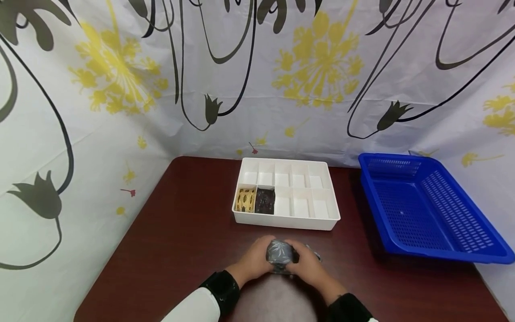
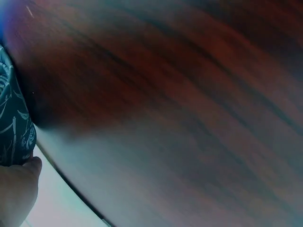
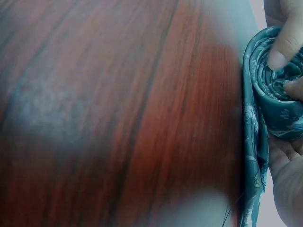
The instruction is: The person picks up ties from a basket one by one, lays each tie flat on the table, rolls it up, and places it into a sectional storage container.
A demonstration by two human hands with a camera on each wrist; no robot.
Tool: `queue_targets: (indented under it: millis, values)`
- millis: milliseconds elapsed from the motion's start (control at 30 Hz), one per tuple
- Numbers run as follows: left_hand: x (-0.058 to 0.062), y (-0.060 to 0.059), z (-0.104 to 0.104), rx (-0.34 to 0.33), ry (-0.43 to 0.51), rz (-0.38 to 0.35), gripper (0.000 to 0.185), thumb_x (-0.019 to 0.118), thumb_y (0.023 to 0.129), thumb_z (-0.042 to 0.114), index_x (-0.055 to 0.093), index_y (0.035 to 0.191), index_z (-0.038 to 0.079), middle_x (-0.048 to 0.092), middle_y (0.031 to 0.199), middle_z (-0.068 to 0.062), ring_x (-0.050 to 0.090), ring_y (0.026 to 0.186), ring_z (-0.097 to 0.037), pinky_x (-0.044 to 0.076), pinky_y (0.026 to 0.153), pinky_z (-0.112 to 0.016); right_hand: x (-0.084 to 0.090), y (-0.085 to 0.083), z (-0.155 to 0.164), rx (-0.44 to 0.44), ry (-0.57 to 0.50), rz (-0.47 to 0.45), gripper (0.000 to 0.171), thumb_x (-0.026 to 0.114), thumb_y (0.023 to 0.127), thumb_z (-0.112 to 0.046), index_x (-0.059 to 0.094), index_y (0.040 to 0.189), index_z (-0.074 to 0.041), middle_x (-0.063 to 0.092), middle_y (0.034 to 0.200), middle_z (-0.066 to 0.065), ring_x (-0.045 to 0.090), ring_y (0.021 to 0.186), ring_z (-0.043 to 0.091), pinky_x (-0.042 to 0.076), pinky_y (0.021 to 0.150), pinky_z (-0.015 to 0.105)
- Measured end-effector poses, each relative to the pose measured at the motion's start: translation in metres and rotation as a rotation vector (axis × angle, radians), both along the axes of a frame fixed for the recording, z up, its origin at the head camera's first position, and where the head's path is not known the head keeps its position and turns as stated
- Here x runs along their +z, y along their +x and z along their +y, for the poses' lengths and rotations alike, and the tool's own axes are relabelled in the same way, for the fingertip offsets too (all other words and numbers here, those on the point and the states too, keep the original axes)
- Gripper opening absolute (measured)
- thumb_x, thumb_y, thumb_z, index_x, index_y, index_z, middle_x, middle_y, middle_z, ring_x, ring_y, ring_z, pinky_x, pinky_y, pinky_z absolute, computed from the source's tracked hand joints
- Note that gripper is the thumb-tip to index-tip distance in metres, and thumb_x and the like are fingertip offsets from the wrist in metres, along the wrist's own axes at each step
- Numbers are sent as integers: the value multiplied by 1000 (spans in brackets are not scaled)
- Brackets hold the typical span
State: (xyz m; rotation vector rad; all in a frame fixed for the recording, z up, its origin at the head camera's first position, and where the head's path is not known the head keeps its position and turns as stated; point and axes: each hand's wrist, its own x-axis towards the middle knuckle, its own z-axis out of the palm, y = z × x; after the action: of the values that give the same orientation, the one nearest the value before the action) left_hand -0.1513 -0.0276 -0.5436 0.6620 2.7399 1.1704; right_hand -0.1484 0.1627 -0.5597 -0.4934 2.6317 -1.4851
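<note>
Gripping rolled fabric (image 1: 280, 253), both hands.

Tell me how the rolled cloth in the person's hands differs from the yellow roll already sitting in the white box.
The rolled cloth is dark teal-grey with a pale leafy print; the yellow roll is golden with dark marks. The rolled cloth is gripped between the left hand and right hand over the table; the yellow roll rests untouched in the front-left compartment of the white box. Both are patterned fabric wound into compact rolls.

Dark table (image 1: 181, 241) with organizer (image 1: 286, 222), basket (image 1: 432, 248)
</note>
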Motion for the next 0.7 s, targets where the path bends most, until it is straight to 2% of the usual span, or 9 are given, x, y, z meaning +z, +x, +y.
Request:
queue_targets:
  millis: [100, 200, 300, 367, 533, 633, 700]
  values:
    - [2, -1, 1, 2, -6, 22, 49, 76, 70, 3, 58, 115, 2, 62, 107, -5, 55, 98, -17, 46, 90, -32, 0, -1, 0, 2, -5, -3, 61, 72, 64, 8, 58, 124, 4, 61, 122, 17, 56, 114, 31, 45, 96, 46]
    - [6, -3, 4, 4, -62, 29, 39, 75, 70, 3, 60, 106, 6, 62, 98, 0, 55, 91, -12, 47, 86, -29, 1, 0, 0, -5, 7, -7, 61, 72, 65, 9, 58, 124, 3, 62, 122, 16, 56, 114, 29, 45, 96, 45]
    - [12, -5, 8, 0, -164, 43, 34, 74, 69, 0, 60, 99, 10, 60, 89, 5, 52, 85, -9, 47, 81, -26, 3, 0, -1, -10, 35, 13, 63, 73, 63, 8, 58, 124, 2, 62, 121, 14, 56, 112, 27, 45, 95, 43]
    - [18, -4, 12, -2, -265, 70, 35, 74, 68, -1, 59, 97, 12, 60, 88, 5, 52, 84, -10, 47, 80, -25, 5, 0, -2, -5, 51, 36, 65, 74, 62, 7, 57, 125, 3, 61, 121, 13, 56, 110, 26, 45, 93, 42]
    - [35, 0, 25, 22, -503, 105, 36, 77, 70, 2, 59, 100, 10, 62, 94, -1, 55, 88, -14, 49, 77, -26, 14, 2, -5, 29, 75, 85, 70, 74, 61, 8, 53, 128, 4, 59, 121, 15, 56, 106, 26, 46, 90, 42]
    - [43, 1, 30, 43, -565, 74, 33, 77, 74, 7, 59, 102, 10, 61, 95, -3, 54, 88, -15, 50, 73, -26, 16, 2, -7, 26, 91, 83, 68, 74, 62, 8, 54, 127, 3, 59, 121, 14, 57, 106, 26, 47, 90, 42]
    - [44, 0, 31, 43, -556, 62, 33, 76, 75, 7, 58, 103, 9, 60, 95, -3, 53, 88, -15, 50, 73, -26, 15, 2, -8, 15, 94, 76, 67, 73, 62, 10, 55, 126, 3, 60, 121, 15, 57, 106, 26, 47, 90, 43]
